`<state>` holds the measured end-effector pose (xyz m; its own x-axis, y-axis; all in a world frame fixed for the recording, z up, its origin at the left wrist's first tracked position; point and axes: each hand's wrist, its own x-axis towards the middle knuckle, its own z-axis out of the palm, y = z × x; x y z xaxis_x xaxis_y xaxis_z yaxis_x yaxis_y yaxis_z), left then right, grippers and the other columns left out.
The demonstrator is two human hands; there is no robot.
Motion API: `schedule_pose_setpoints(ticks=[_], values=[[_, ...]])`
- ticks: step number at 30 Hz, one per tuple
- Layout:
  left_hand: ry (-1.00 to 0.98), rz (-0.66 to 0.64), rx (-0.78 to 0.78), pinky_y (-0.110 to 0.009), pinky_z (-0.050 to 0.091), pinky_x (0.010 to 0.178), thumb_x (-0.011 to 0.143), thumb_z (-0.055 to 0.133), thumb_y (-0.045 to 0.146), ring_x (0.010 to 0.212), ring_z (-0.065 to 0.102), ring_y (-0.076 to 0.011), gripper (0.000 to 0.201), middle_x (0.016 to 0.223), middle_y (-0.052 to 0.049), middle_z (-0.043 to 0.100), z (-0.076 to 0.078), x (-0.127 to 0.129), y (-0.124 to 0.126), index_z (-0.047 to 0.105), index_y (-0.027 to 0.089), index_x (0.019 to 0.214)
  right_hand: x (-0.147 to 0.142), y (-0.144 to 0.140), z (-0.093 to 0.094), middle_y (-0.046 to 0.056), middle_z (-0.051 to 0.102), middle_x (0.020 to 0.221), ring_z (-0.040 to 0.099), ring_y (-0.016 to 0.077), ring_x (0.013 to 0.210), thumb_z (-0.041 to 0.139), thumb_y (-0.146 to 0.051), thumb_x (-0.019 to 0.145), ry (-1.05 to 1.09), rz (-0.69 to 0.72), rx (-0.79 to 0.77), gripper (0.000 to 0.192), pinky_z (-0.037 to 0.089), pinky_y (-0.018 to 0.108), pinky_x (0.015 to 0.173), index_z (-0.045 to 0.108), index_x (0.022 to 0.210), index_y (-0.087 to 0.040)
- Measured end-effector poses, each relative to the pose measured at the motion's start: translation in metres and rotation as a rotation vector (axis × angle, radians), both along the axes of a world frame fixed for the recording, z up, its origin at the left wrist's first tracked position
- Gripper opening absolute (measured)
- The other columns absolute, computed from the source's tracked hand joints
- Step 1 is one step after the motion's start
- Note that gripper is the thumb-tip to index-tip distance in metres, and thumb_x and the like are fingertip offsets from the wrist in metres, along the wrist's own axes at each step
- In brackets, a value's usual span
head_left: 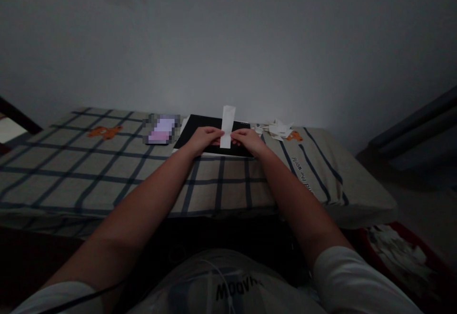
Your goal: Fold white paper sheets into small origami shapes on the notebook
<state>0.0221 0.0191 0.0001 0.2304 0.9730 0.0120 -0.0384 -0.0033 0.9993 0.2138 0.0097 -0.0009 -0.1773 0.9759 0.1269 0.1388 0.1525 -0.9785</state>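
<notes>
A narrow strip of white paper (228, 118) stands upright between my two hands, above a flat black board (193, 126). My left hand (205, 139) pinches the strip's left edge with thumb and finger. On the opposite edge, my right hand (250, 140) pinches it at about the same height. White sheet edges show from under the black board. To the right of my right hand lies a loose pile of white paper pieces (280, 128).
A checked cloth (150, 176) covers the bed-like surface, which meets a grey wall (228, 43) behind. A phone with a lit, blurred screen (162, 129) lies left of the board. Below at the right, a red container (400, 252) holds whitish scraps.
</notes>
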Motion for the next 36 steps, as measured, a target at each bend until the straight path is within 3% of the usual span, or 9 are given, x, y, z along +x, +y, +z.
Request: schedule_pose_setpoints(ticks=[12,17,21,28,36], values=[[0.044,-0.048,0.020,-0.024,0.053,0.068,0.072,0.075,0.019,0.062,0.062,-0.0090,0.009,0.069,-0.003,0.068,-0.0053,0.0001,0.0016,0.069,0.012,0.070,0.0014,0.0039,-0.0030,0.000,0.065,0.066,0.055,0.0095,0.061,0.065,-0.022,0.077,0.021,-0.025,0.009,0.008,0.040,0.023,0.058,0.069,0.075,-0.016],[-0.007,-0.041,0.022,-0.028,0.055,0.076,0.069,0.078,0.026,0.070,0.065,-0.0119,0.020,0.080,-0.005,0.071,-0.0048,-0.0021,0.0023,0.071,0.012,0.083,0.0020,0.0034,-0.0047,0.001,0.068,0.071,0.057,0.0101,0.065,0.065,-0.024,0.077,0.004,0.023,0.021,0.009,0.041,0.023,0.061,0.070,0.078,-0.016],[0.007,-0.010,0.042,-0.029,0.055,0.079,0.070,0.078,0.027,0.071,0.065,-0.0118,0.019,0.078,-0.004,0.071,-0.0036,-0.0017,0.0010,0.070,0.012,0.079,0.0019,0.0046,-0.0072,0.002,0.068,0.071,0.057,0.0101,0.065,0.065,-0.025,0.076,0.003,0.042,0.013,0.010,0.041,0.023,0.060,0.070,0.078,-0.016],[0.049,-0.019,0.026,-0.028,0.054,0.073,0.068,0.079,0.024,0.065,0.063,-0.0110,0.016,0.071,-0.004,0.069,-0.0058,0.0008,0.0018,0.069,0.013,0.071,0.0013,0.0032,-0.0046,0.000,0.067,0.068,0.056,0.0098,0.063,0.066,-0.025,0.076,0.017,-0.013,-0.001,0.009,0.041,0.023,0.060,0.071,0.077,-0.017],[0.026,0.020,0.069,-0.025,0.053,0.067,0.073,0.073,0.023,0.062,0.062,-0.0104,0.013,0.071,-0.004,0.069,-0.0052,-0.0012,0.0034,0.071,0.012,0.078,-0.0001,0.0014,-0.0035,0.001,0.067,0.068,0.057,0.0100,0.062,0.067,-0.025,0.074,0.002,0.033,0.011,0.010,0.042,0.023,0.059,0.071,0.074,-0.016]])
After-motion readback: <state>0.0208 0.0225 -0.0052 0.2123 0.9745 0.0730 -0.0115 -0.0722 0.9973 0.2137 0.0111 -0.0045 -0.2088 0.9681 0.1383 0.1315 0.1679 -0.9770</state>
